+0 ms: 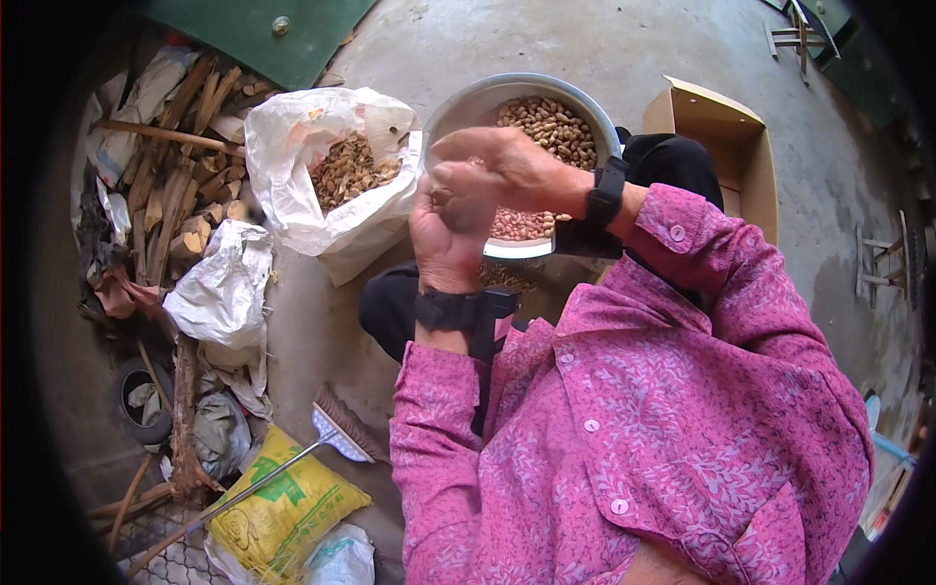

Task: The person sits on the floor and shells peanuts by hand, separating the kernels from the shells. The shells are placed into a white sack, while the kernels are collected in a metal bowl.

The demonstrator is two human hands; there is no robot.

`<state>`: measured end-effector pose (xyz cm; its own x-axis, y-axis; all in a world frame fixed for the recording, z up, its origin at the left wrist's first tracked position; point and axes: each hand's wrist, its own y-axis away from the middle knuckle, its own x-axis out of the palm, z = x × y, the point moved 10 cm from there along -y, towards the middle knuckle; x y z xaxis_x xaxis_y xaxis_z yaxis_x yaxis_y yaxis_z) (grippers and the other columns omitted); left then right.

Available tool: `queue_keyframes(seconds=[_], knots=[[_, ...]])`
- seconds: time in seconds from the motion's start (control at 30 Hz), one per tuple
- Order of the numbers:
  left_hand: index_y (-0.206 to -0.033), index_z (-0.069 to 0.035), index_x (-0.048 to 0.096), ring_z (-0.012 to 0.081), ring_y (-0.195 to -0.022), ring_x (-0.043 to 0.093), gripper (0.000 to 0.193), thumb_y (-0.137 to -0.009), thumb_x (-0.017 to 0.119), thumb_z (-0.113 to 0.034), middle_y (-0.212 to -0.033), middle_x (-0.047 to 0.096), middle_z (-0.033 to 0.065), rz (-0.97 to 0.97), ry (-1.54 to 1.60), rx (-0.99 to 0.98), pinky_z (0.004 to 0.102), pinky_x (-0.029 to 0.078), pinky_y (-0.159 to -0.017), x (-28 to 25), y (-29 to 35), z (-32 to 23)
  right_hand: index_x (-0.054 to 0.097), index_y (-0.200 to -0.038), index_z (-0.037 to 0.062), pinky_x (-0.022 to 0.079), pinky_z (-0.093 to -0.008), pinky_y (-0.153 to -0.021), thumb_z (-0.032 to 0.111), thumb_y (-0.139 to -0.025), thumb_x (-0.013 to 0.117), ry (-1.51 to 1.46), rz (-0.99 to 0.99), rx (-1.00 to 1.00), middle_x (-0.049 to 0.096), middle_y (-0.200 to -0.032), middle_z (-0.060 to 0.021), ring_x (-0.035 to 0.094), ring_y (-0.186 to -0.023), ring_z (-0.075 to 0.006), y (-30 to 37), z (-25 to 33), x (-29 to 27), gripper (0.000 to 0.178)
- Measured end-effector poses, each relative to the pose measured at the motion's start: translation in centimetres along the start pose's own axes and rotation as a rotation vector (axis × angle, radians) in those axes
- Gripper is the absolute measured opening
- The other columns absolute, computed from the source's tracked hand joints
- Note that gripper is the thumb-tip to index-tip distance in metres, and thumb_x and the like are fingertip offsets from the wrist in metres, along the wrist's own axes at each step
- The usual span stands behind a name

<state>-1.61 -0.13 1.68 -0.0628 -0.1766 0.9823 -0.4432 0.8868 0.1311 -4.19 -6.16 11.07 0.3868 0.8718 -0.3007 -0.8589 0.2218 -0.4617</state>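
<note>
My left hand (448,229) and my right hand (526,171) meet above the near left side of a round metal basin (453,107). Fingers of both are closed and pressed together, partly smeared by motion; whatever they hold is too small and covered to make out. Inside the basin, unshelled peanuts (551,127) lie toward the back and reddish shelled peanut kernels (522,225) toward the front. Just left of my hands stands an open white woven sack (278,161) with broken peanut shells (351,174) in it. Black bands circle both my wrists.
An open cardboard box (756,166) stands right of the basin. Firewood (166,214) is piled at the left, with a crumpled white bag (224,283) beside it. A broom (341,429) rests across a yellow sack (283,502) at lower left. Small stools (882,258) stand far right.
</note>
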Motion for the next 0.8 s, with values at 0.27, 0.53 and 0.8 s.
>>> queue_keyframes(seconds=[0.27,0.53,0.8], knots=[[-0.096,-0.005,0.054,0.0175,-0.066,0.058,0.028,-0.090,0.051,-0.032,-0.082,0.062,0.0120,-0.312,-0.283,0.098,0.0256,0.042,-0.050,-3.2,1.1,-6.3,0.059,-0.088,-0.0017,0.044,-0.0218,-0.055,0.029,-0.090,0.054,-0.233,0.110,0.480,0.056,-0.069,-0.0005,0.053,-0.063,-0.0069,1.6,-8.2,1.9,0.032],[-0.094,-0.001,0.056,0.0164,-0.065,0.054,0.027,-0.089,0.054,-0.027,-0.080,0.060,0.0119,-0.188,-0.299,0.148,0.0241,0.040,-0.046,-1.0,1.4,-9.7,0.064,-0.080,0.0023,0.049,-0.0387,-0.066,0.038,-0.074,0.059,0.331,0.996,0.382,0.063,-0.075,-0.0170,0.062,-0.070,-0.0300,18.0,-18.9,16.4,0.036],[-0.101,0.001,0.054,0.0147,-0.063,0.054,0.029,-0.091,0.050,-0.027,-0.084,0.060,0.0129,-0.257,-0.204,0.210,0.0207,0.038,-0.042,-5.0,5.7,-12.3,0.060,-0.080,0.0043,0.050,-0.0434,-0.065,0.019,-0.072,0.057,0.518,1.262,0.496,0.062,-0.073,-0.0174,0.061,-0.075,-0.0346,26.4,-30.2,16.8,0.017]])
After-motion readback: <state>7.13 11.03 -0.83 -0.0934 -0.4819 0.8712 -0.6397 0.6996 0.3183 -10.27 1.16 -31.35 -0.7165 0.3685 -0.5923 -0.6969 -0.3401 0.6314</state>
